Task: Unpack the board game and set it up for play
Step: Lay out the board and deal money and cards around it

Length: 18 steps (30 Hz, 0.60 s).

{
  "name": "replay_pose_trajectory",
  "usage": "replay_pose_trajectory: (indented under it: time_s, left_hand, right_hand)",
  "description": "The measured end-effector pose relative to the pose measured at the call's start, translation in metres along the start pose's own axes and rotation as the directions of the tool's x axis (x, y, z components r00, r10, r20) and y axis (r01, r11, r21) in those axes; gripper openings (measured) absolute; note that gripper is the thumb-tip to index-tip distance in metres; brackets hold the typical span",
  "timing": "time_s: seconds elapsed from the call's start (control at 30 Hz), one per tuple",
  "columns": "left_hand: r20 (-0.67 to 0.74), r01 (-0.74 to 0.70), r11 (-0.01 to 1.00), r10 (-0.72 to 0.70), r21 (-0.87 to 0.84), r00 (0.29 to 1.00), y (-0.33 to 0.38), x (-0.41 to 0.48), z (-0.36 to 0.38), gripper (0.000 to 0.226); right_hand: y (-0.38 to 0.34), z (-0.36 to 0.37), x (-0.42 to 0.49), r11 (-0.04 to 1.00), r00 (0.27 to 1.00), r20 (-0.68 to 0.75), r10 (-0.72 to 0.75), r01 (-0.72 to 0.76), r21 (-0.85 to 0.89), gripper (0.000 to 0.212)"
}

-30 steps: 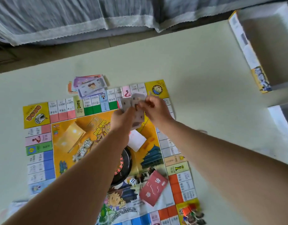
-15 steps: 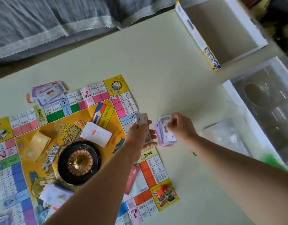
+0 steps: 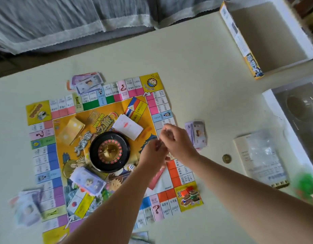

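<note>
Left hand (image 3: 153,153) curled round small cards (image 3: 158,145) (blurred, faces unreadable). Right hand (image 3: 177,142) touching it, fingers bent at same cards; cannot tell whether it grips. Both over right edge of board (image 3: 152,106), which lies flat on table (image 3: 196,67). Roulette wheel (image 3: 109,152) just left of my wrists, white deck (image 3: 127,126) beyond it. Note stack (image 3: 197,133) just right of hands; coin (image 3: 226,158) and booklet (image 3: 258,164) further right. Near squares read 2400, 2200. Bare table between board and open box (image 3: 240,41).
</note>
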<state>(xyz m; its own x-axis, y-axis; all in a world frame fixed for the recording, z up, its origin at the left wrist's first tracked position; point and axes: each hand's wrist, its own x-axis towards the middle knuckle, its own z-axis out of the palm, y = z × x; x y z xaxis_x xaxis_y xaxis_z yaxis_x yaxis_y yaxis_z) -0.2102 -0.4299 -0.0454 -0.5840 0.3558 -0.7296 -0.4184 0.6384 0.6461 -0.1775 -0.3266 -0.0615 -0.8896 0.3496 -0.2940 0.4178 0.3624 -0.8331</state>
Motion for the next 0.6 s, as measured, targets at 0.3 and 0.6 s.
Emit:
replay_pose_trajectory:
  time_s: [0.3,0.6]
  left_hand:
    - [-0.319,0.085,0.991,-0.048,0.105,0.947,-0.094,-0.062,-0.094,0.011]
    - [-0.556,0.065,0.974,0.068,0.217,0.829,-0.156,-0.097,-0.147,0.035]
  right_hand:
    - [-0.026,0.091,-0.067,0.999,0.974,0.226,0.026,-0.033,0.024,0.016]
    - [-0.051,0.167,-0.093,0.927,0.895,0.34,0.29,-0.351,0.132,0.01]
